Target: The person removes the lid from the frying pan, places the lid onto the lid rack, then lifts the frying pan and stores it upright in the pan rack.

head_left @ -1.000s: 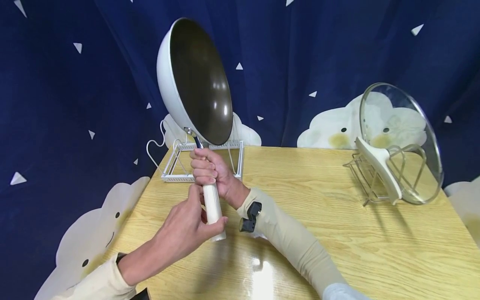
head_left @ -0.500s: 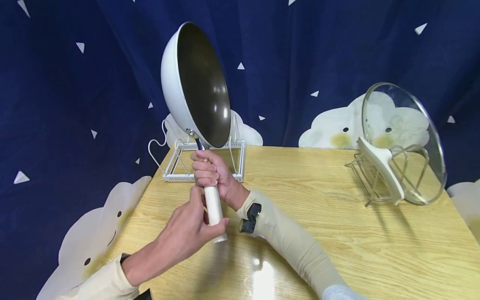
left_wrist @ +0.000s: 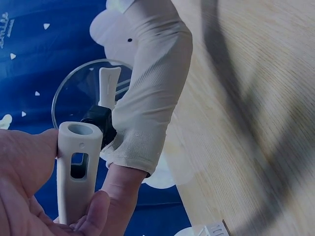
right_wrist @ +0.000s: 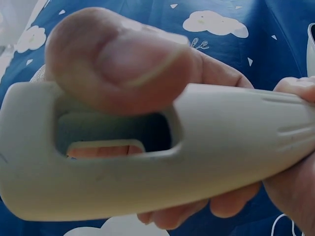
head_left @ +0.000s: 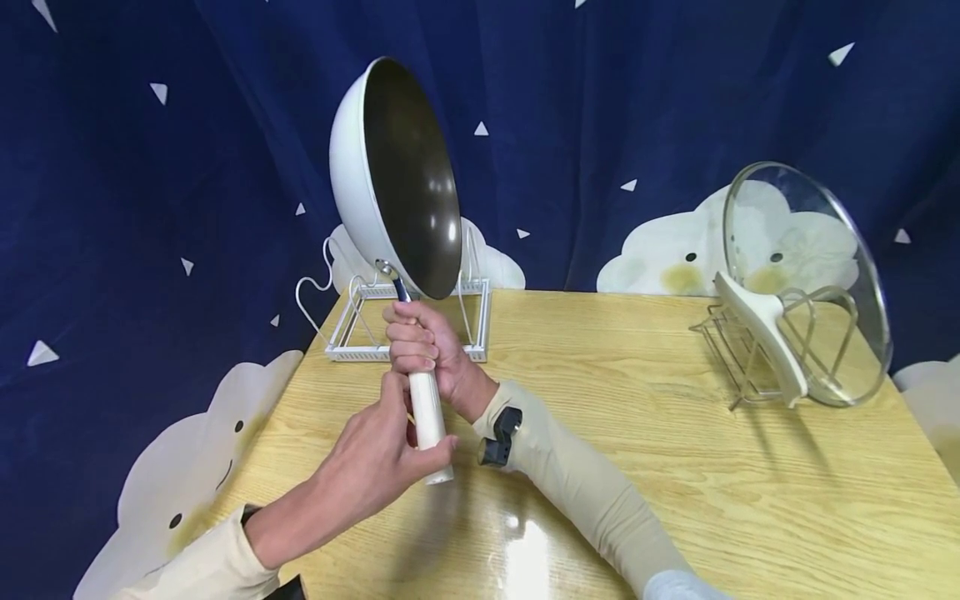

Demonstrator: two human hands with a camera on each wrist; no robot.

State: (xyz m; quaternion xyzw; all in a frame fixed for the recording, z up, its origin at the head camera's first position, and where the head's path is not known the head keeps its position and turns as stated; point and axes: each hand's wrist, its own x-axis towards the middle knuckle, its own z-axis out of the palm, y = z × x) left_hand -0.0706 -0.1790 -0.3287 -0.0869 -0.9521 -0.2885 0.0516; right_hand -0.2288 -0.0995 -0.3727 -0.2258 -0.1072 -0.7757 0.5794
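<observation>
A deep wok [head_left: 412, 175], white outside and dark brown inside, is held up over the table with its bowl at the top, tilted on edge and opening to the right. My right hand [head_left: 431, 346] curls round the upper part of its white handle [head_left: 427, 417], just below the metal neck. Lower down, my left hand [head_left: 375, 450] grips the same handle, the thumb lying across it near the end. Both wrist views show a slot through the handle; the left thumb [right_wrist: 120, 64] presses over it in the right wrist view.
Behind the wok, a white wire rack [head_left: 345, 354] stands at the table's back left. A glass lid [head_left: 810, 275] with a beige handle leans in a metal stand [head_left: 738, 367] at the right. A blue curtain [head_left: 570, 150] hangs behind the wooden table [head_left: 600, 358].
The wok's bowl has come down slightly and shifted a little to the right. Both hands keep their hold on the handle in nearly the same place.
</observation>
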